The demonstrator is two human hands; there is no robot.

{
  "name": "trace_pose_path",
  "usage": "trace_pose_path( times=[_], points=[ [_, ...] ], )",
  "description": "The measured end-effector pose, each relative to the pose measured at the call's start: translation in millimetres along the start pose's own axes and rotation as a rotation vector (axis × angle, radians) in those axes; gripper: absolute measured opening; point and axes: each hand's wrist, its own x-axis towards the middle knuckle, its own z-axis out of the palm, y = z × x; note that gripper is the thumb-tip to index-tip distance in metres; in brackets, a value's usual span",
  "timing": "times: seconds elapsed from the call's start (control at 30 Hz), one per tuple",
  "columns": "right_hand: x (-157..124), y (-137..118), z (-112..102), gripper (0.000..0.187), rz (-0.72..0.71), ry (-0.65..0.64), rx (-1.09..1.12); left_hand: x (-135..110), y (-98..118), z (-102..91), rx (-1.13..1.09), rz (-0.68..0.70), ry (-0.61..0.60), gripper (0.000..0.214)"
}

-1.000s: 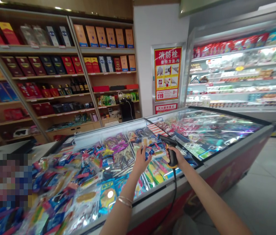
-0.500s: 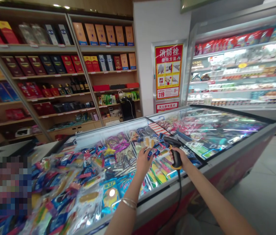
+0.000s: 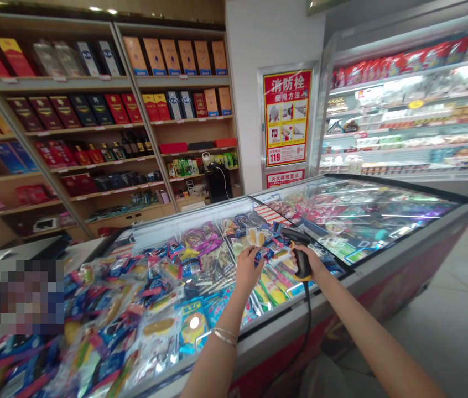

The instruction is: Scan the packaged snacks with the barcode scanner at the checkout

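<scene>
Your right hand (image 3: 311, 264) is gripping a corded barcode scanner (image 3: 301, 260), its head slanting left toward the packet (image 3: 265, 255) your left hand (image 3: 248, 269) is pinching above the chest freezer (image 3: 367, 279).

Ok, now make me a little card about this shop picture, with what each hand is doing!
Left hand: touching a small blue plastic packet
Right hand: gripping a black-and-yellow handheld barcode scanner
Scanner wire: long black cable, hanging down
Below hands: grey glass-topped chest freezer, holding colourful plastic packets
Left wrist: thin metal bangles
Behind: wooden shelves of red and blue boxes
</scene>
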Motion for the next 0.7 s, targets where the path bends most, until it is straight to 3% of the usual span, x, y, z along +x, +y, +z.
trace_pose_path(
  times=[0.13,0.27,0.43,0.53,0.7],
  points=[
    [-2,-1,3,0.013,-0.015,0.000,-0.006,3,1,-3.8,-0.007,-0.009,-0.002,0.036],
    [-8,-3,10,0.012,-0.055,0.017,-0.015,10,4,-31.0,-0.034,-0.025,0.064,0.034],
    [-16,-1,39,0.015,-0.063,-0.070,-0.038,11,-2,-100.8,-0.020,0.003,0.208,0.031],
    [-19,8,75,0.016,-0.037,-0.147,-0.047,2,-20,-147.9,0.050,-0.031,0.283,0.030],
    [-22,36,146,0.014,0.012,-0.323,-0.060,-25,-67,-219.5,0.170,-0.145,0.377,0.030]
  ],
)
